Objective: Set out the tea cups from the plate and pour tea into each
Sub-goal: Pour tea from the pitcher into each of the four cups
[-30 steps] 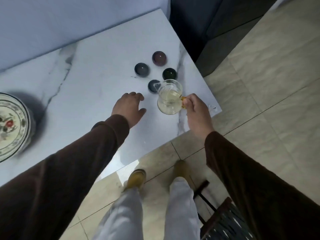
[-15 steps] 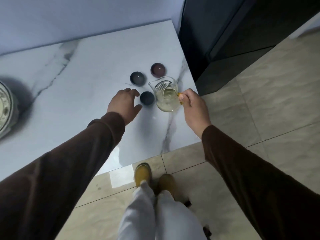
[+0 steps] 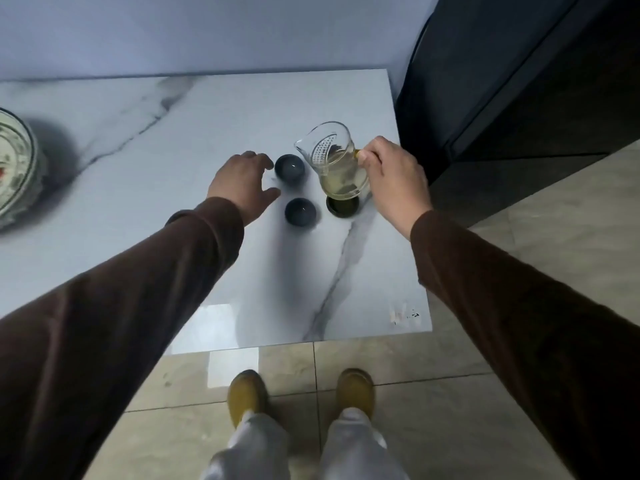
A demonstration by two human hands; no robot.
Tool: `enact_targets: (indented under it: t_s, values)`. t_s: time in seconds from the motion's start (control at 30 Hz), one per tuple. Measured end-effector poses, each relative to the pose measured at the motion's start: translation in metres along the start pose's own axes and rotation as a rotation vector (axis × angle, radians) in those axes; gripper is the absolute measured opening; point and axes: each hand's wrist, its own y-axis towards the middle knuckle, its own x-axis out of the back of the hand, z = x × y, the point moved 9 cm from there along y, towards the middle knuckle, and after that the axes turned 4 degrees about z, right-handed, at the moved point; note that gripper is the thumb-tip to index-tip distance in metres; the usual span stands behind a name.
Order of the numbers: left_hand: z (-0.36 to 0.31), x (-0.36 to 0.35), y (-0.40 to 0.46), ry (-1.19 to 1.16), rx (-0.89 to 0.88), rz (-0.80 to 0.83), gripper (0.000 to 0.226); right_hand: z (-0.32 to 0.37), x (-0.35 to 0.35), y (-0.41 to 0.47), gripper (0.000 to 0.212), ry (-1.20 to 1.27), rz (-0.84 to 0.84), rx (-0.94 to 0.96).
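My right hand (image 3: 393, 178) grips the handle of a glass pitcher (image 3: 334, 161) holding pale yellow tea, lifted above the cups and tilted slightly left. Two dark blue-grey cups (image 3: 289, 167) (image 3: 300, 211) stand on the white marble table (image 3: 173, 150). A dark green cup (image 3: 343, 206) shows partly beneath the pitcher. A fourth cup seen earlier is hidden behind the pitcher. My left hand (image 3: 242, 181) rests open on the table just left of the farther blue cup, fingers spread, holding nothing.
A patterned plate (image 3: 15, 174) sits at the table's left edge. A dark cabinet (image 3: 519, 81) stands right of the table. The table's front edge is near my yellow shoes (image 3: 247, 396) on the tiled floor.
The view has shifted as my head moved. The pitcher has moved back and now covers the purple cup and part of the green one. My left hand stays beside the cups.
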Motion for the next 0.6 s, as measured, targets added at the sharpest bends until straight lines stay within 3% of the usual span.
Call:
enact_targets:
  t_s: [0.3,0.6]
  values:
    - [0.030,-0.029,0.026,-0.027,-0.015,-0.079,0.058,-0.005,-0.018,0.024,0.029,-0.142,-0.070,0.123]
    - [0.048,-0.046,0.065,-0.230,-0.106,-0.144,0.077,0.000,-0.026,0.046,0.029,-0.254,-0.188,0.236]
